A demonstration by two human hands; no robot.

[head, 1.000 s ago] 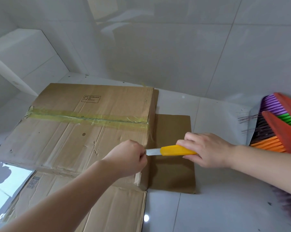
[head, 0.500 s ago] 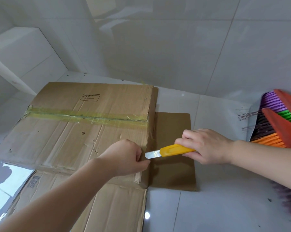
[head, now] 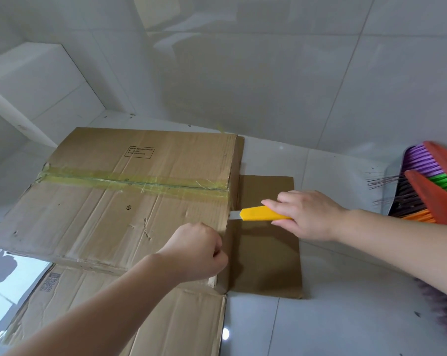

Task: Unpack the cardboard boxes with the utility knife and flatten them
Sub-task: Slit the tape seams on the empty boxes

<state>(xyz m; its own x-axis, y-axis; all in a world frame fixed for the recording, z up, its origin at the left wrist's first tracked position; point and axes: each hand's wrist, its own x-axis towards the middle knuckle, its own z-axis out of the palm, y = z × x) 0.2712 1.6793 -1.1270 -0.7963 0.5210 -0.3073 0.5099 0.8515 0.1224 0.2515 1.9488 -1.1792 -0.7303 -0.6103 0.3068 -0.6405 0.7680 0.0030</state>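
A brown cardboard box (head: 130,201) lies on the white tiled floor, its top seam sealed with yellowish tape (head: 140,185). My right hand (head: 304,214) grips a yellow utility knife (head: 262,214), and the bare blade meets the box's right edge just below the tape. My left hand (head: 196,251) is curled at the near right edge of the box and appears to pinch the cardboard there. A flap (head: 266,235) lies flat to the right, under the knife. Another flap (head: 130,314) spreads toward me.
A broom with orange, green and purple bristles (head: 432,183) leans in a dustpan at the right. The tiled wall (head: 268,86) stands right behind the box. A white ledge (head: 37,80) juts out at the left.
The knife has moved away from me along the box's right edge, up toward the tape. My left hand has stayed at the near right edge.
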